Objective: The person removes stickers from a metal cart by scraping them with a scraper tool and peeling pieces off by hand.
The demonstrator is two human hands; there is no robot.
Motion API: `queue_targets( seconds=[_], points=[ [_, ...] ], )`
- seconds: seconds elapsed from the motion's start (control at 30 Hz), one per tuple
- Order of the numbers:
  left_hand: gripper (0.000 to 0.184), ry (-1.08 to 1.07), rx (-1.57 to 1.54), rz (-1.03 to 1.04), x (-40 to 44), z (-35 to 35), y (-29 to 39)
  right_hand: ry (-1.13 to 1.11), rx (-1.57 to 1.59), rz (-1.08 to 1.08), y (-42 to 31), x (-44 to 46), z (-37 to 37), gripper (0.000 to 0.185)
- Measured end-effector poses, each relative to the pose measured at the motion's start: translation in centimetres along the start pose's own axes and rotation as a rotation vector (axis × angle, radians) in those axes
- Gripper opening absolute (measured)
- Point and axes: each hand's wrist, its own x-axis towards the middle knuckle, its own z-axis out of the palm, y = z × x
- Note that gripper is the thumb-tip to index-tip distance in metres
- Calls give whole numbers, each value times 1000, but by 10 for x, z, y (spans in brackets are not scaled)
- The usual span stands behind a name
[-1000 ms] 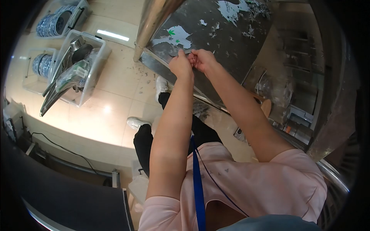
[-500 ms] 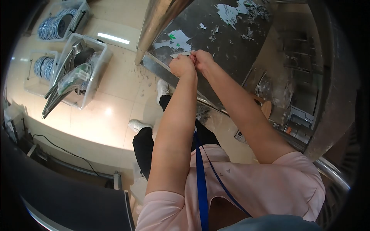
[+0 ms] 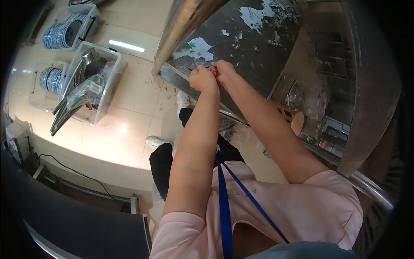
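My left hand [image 3: 202,79] and my right hand [image 3: 224,71] are closed, fingertips meeting above the near edge of a dark metal shelf [image 3: 241,64]. What they pinch is mostly hidden by the fingers. Just beyond them on the shelf lies a torn white sheet [image 3: 202,47] with green leaf prints. Farther back is another ragged white sheet piece [image 3: 252,18], with a heap of grey shreds [image 3: 284,13] beside it. Small scraps [image 3: 276,41] are scattered over the dark surface.
A metal post [image 3: 179,30] rises at the shelf's left corner. Clear plastic bins [image 3: 103,101] on the tiled floor hold metal ware and blue-patterned plates [image 3: 56,36]. Under the shelf at right are a round wooden piece [image 3: 297,123] and glassy items. A black cable [image 3: 73,168] runs at lower left.
Both hands have drawn slightly back toward me, still together. The pale strip seen at the fingertips earlier is now mostly out of sight. My view has shifted a little.
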Motion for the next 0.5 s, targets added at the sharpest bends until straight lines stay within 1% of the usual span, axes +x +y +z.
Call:
queue_targets(
  seconds=[0.03,0.13,0.23,0.33,0.43,0.5],
  points=[
    [19,4,38,46,2,0,0,-6,20,-4,0,-2,3,14],
    [19,-9,104,2,-1,2,14,29,67,8,-1,3,8,14],
    [20,5,194,79,-1,2,16,26,79,6,2,11,6,14],
    [20,57,380,155,10,4,8,81,178,-61,6,15,9,8],
    [22,36,446,68,7,3,14,74,216,-63,8,20,10,7],
    [22,57,512,76,2,3,23,74,182,-77,7,20,11,9]
  ],
)
